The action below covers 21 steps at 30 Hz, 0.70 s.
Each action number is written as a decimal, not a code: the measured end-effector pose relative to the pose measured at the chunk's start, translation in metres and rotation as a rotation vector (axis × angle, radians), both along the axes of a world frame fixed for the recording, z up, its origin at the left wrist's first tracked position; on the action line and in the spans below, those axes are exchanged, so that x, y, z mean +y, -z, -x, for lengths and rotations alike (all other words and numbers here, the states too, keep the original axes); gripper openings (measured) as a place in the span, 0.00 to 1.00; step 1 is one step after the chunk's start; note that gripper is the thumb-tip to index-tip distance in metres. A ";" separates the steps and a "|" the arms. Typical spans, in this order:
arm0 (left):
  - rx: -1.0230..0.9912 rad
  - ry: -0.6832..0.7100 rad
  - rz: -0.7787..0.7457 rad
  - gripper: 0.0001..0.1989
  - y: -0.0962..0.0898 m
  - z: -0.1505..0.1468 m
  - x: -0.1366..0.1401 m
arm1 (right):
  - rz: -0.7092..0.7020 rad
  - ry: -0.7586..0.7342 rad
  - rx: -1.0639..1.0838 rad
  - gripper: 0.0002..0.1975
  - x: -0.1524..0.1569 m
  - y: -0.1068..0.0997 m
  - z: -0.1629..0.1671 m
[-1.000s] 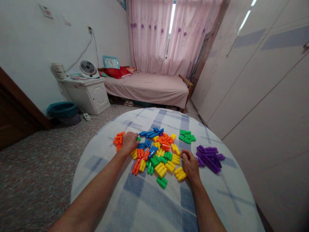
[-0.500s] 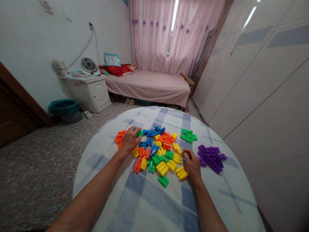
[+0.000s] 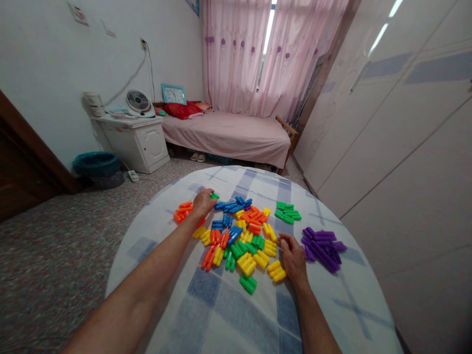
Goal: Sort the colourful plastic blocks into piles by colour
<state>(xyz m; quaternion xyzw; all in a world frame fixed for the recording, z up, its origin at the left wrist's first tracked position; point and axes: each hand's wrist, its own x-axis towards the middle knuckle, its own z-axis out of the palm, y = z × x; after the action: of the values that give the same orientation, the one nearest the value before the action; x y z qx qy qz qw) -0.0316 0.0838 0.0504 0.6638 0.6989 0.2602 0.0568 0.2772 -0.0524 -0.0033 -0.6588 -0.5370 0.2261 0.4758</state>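
Observation:
At the far left side of the pile, my left hand (image 3: 204, 201) is closed on a green plastic block (image 3: 214, 195), partly hidden by the fingers. Orange blocks (image 3: 183, 211) lie just left of it, and a group of blue blocks (image 3: 236, 204) lies to its right. My right hand (image 3: 294, 255) rests on the table with fingers loosely bent and slightly apart, and nothing shows in them. Its fingertips are near yellow blocks (image 3: 276, 271). Between the hands spreads a mixed pile with more orange, green (image 3: 248, 284), yellow and blue ribbed blocks.
A round table (image 3: 239, 319) has a blue-and-white checked cloth. Purple blocks (image 3: 324, 248) are heaped on the right, with a green group (image 3: 287, 212) behind. Beyond stand a bed (image 3: 228, 132), a white cabinet (image 3: 147, 147) with a fan (image 3: 138, 101), a bin (image 3: 96, 164) and a wardrobe (image 3: 398, 162).
My left hand has moved away from me with the green block, uncovering more orange and yellow blocks. My right hand stays in place. The view has tilted slightly.

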 end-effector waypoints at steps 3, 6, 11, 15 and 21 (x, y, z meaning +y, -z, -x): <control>-0.022 0.005 -0.032 0.21 -0.002 -0.002 0.009 | -0.002 -0.002 0.001 0.19 0.001 0.002 -0.001; -0.033 0.032 -0.076 0.20 -0.004 -0.007 -0.002 | -0.006 -0.007 0.004 0.19 0.001 0.001 -0.001; -0.149 0.332 -0.075 0.13 -0.010 -0.023 -0.064 | -0.002 -0.010 0.003 0.19 0.000 -0.003 0.001; -0.124 0.635 0.020 0.12 -0.015 -0.037 -0.116 | -0.005 -0.005 -0.008 0.19 0.000 -0.004 0.002; 0.177 0.851 0.031 0.16 -0.013 -0.050 -0.139 | -0.006 -0.009 -0.006 0.19 0.000 -0.003 0.002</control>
<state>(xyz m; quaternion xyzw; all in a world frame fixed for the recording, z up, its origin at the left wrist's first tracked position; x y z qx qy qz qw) 0.0187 -0.0549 0.0637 0.9116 0.3690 0.1451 0.1086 0.2752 -0.0525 0.0000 -0.6556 -0.5421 0.2246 0.4752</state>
